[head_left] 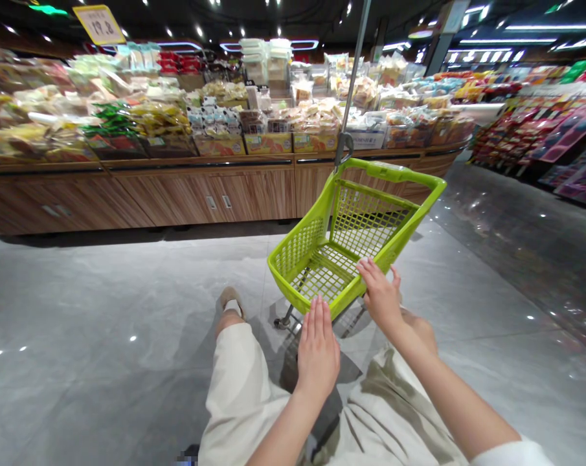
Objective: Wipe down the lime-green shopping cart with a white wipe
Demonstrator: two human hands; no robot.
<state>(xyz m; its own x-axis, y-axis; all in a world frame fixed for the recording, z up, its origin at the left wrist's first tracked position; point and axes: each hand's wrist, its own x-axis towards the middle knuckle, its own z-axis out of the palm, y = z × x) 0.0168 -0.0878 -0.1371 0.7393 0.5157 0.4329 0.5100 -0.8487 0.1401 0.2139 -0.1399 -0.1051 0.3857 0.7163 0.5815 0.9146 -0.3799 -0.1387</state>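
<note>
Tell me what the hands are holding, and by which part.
The right hand grips the near rim of the lime-green shopping cart basket; the left hand is open flat, holding nothing.

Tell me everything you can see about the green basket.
The basket is bright lime green and looks like plastic, with grid walls and a grid bottom, and nothing inside. It sits on a small wheeled metal frame above the grey floor. A thin metal pole rises from its far rim. The right hand holds the near rim; the open left hand is right beside it.
</note>
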